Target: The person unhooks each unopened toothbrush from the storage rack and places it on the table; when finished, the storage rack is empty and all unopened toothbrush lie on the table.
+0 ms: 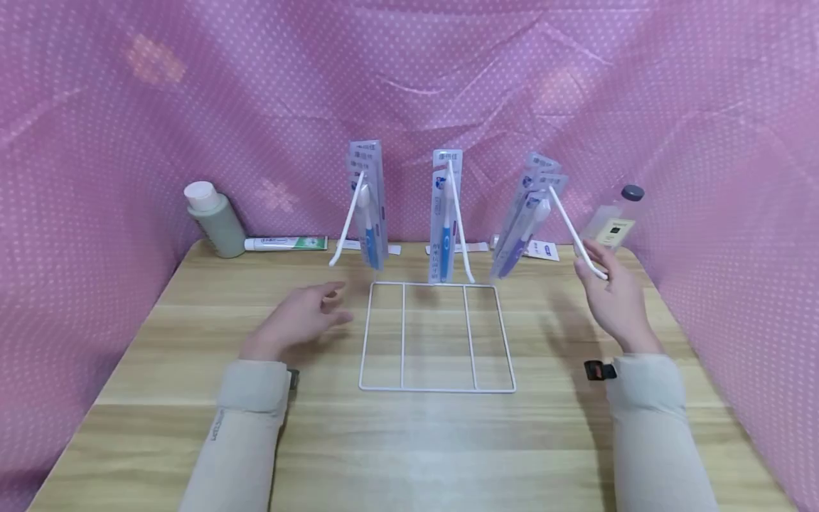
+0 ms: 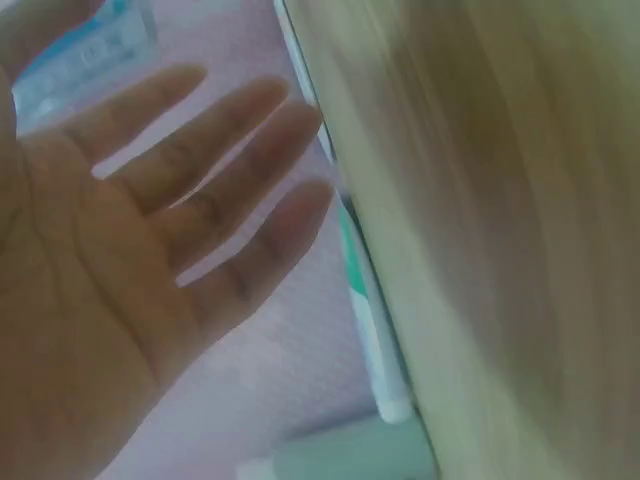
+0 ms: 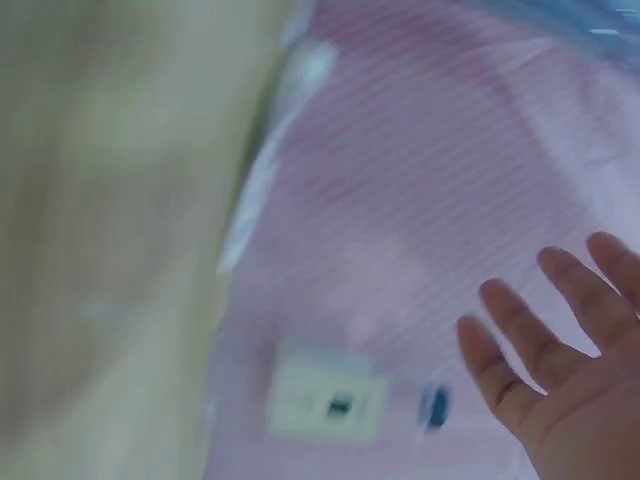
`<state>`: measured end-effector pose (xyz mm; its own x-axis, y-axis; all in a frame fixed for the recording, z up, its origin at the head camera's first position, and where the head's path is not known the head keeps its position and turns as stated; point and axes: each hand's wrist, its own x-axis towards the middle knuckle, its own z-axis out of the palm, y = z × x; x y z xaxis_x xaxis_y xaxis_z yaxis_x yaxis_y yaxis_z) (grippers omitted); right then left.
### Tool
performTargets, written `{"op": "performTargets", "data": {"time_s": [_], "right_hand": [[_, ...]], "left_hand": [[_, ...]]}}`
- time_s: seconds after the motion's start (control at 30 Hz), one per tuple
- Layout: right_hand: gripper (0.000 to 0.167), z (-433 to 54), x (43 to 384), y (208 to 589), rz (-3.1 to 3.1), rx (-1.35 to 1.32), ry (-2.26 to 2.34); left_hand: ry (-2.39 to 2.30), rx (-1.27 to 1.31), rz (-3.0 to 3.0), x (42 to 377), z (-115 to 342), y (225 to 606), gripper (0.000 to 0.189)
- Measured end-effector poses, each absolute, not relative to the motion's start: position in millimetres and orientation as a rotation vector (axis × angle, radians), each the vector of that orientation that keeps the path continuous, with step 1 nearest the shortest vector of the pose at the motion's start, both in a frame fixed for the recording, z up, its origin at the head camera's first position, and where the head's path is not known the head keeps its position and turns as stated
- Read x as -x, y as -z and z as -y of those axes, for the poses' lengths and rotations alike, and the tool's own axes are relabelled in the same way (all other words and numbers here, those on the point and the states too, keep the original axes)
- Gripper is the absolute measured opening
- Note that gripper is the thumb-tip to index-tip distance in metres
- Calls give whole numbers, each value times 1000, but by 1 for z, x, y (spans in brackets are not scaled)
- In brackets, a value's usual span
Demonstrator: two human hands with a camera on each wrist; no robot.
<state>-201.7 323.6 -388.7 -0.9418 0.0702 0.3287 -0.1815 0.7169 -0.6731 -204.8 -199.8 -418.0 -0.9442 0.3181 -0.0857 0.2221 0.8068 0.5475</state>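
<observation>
A white wire rack (image 1: pixel 437 390) stands on the table, and packaged toothbrushes hang from its three prongs. Blue ones are on the left prong (image 1: pixel 346 226) and the middle prong (image 1: pixel 460 220); the front one on the right prong (image 1: pixel 571 224) is purple. My left hand (image 1: pixel 297 318) hovers left of the rack base, its fingers spread in the left wrist view and nothing in them. By the tip of the right prong is my right hand (image 1: pixel 617 302); whether it touches it I cannot tell. Its fingers look straight and apart in the right wrist view, holding nothing.
At the back left stand a green bottle (image 1: pixel 220 224) with a white cap and a toothpaste tube (image 1: pixel 288 244). More tubes or boxes (image 1: pixel 542 249) lie along the back edge. A clear, dark-capped bottle (image 1: pixel 611 222) is behind my right hand. Pink dotted cloth (image 1: pixel 409 78) surrounds the table.
</observation>
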Motion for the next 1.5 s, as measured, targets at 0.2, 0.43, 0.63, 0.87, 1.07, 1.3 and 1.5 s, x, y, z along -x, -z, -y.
{"op": "performTargets", "data": {"time_s": [0.2, 0.43, 0.63, 0.87, 1.07, 1.3, 1.5], "right_hand": [[37, -296, 214, 345, 2043, -243, -1719], [24, -282, 235, 308, 1501, -497, -2362], [13, -271, 247, 299, 1419, -496, -2440], [10, -259, 249, 297, 1445, -496, -2409], [9, -256, 246, 297, 1561, -482, -2339], [8, -257, 242, 293, 1658, -449, -2269], [15, -261, 233, 292, 1750, -417, -2224]], "left_hand": [[-793, -559, -2751, 177, 182, 428, 58], [-729, -778, -2699, 152, 166, 435, 42], [-689, -818, -2603, 150, 154, 436, 24], [-658, -849, -2600, 149, 154, 434, 20], [-667, -853, -2601, 148, 155, 436, 26], [-656, -735, -2587, 149, 150, 436, 29], [-651, -706, -2576, 147, 148, 433, 29]]}}
